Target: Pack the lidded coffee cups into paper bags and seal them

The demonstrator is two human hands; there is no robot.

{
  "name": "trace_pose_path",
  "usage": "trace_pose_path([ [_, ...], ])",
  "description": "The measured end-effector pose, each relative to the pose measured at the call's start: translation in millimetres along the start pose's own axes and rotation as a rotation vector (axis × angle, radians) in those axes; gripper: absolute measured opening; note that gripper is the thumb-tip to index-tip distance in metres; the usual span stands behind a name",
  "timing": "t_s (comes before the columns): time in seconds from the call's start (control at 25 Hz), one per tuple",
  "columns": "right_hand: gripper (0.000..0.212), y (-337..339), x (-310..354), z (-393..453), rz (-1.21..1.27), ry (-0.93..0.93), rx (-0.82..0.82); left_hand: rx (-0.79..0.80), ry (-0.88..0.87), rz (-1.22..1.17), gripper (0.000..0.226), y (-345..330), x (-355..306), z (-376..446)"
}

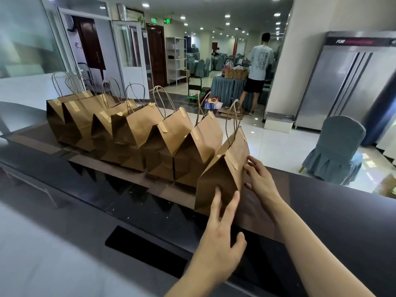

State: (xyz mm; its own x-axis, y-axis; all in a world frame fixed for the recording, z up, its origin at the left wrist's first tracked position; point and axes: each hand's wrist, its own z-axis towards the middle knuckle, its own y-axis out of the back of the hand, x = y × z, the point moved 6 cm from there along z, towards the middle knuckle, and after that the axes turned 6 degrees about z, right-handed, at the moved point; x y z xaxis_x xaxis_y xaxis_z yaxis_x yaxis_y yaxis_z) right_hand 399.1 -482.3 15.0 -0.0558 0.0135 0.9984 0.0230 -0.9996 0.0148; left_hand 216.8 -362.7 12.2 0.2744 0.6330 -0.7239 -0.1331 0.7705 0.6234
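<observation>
Sealed brown paper handled bag (222,168) stands upright between flat-fingered left hand (218,239) at its near face and flat-fingered right hand (260,179) at its right edge.

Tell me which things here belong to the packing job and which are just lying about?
Job:
nearest paper bag, touched by left hand and right hand
row of sealed bags
counter

Lying about:
covered chair
steel fridge
white shelf
</observation>
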Motion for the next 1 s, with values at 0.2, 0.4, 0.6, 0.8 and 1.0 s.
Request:
trace_pose_path([
  [0.2,0.040,1.3,1.9,5.8,-0.056,0.072,-0.019,0.034,0.035,0.003,0.083,-10.1,11.8,30.5],
  [0.4,0.021,7.6,-2.4,2.4,-0.073,0.119,-0.098,0.079,0.053,0.027,0.083,-17.8,20.8,53.8],
  [0.6,0.021,7.1,-7.3,1.5,-0.061,0.116,-0.082,0.122,0.055,0.039,0.083,-20.9,25.1,73.5],
  [0.8,0.026,10.6,-8.1,3.1,-0.069,0.110,-0.085,0.153,0.062,0.075,0.080,-23.7,31.3,88.1],
  [1.0,0.030,17.4,0.5,-8.8,-0.234,0.163,-0.107,0.133,0.050,0.120,0.073,-13.8,29.7,81.2],
])
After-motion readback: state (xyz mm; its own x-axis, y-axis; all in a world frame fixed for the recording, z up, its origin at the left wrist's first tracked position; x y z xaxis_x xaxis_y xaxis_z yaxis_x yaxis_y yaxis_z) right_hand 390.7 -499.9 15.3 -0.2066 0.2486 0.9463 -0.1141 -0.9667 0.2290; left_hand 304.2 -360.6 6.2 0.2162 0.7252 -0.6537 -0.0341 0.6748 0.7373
